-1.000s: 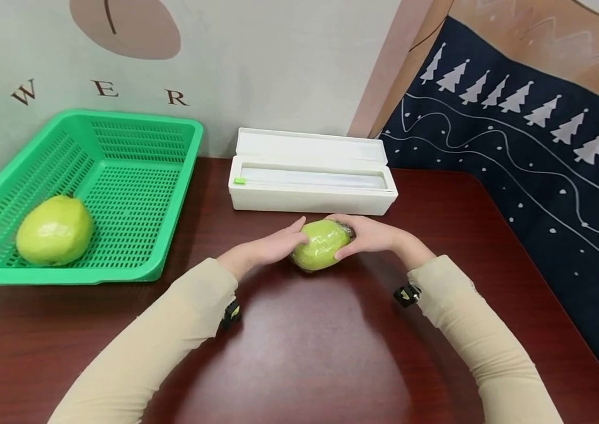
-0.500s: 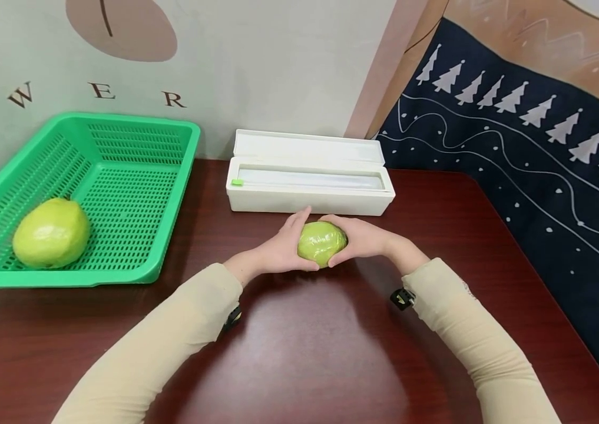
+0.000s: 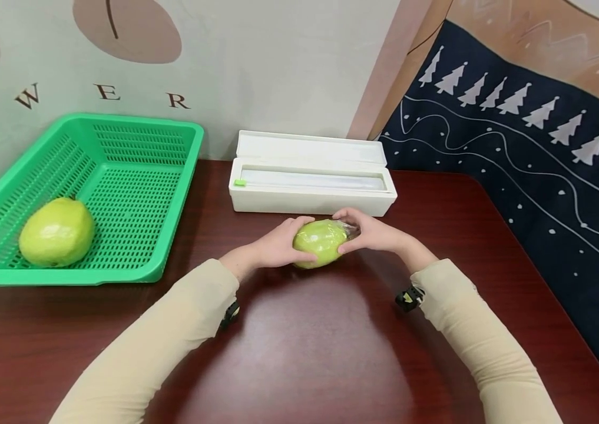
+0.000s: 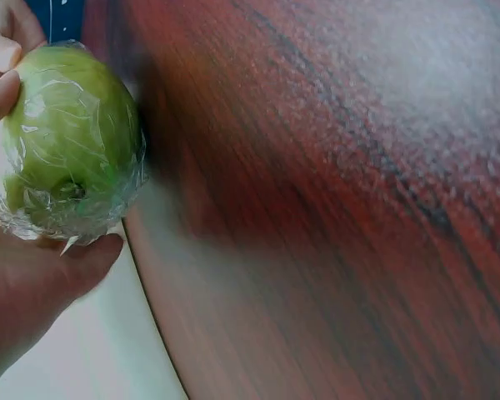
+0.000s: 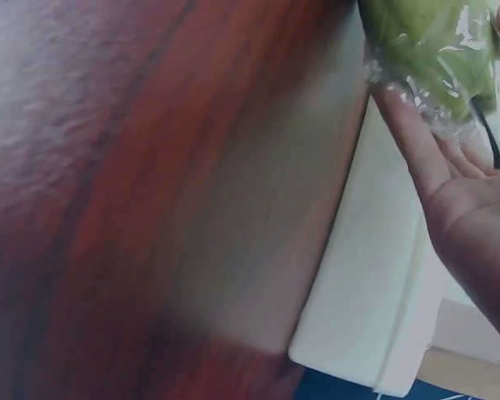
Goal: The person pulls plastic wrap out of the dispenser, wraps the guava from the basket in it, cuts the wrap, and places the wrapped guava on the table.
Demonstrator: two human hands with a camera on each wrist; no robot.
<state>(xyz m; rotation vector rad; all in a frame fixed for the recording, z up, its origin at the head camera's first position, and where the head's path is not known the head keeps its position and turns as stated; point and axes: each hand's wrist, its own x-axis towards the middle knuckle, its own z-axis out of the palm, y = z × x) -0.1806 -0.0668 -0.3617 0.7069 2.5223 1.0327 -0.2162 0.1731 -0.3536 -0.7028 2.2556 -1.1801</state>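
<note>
At the left, a basket (image 3: 92,275) holds one fruit (image 3: 57,232), and next comes the left hand (image 3: 277,244), its fingers curled round the fat end of the pear (image 3: 320,244), which is at 3 o'clock from them, over the bench (image 3: 304,347). The pear lies long-ways from 8 to 2 o'clock, with the box (image 3: 312,202) at its 12 o'clock; both hands touch it, so neither is nearer. The right hand's (image 3: 373,231) fingers grip its stem end, so from them the pear is at 9 o'clock.

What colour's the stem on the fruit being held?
The stem is nearly black, clearest in the right wrist view.
</note>
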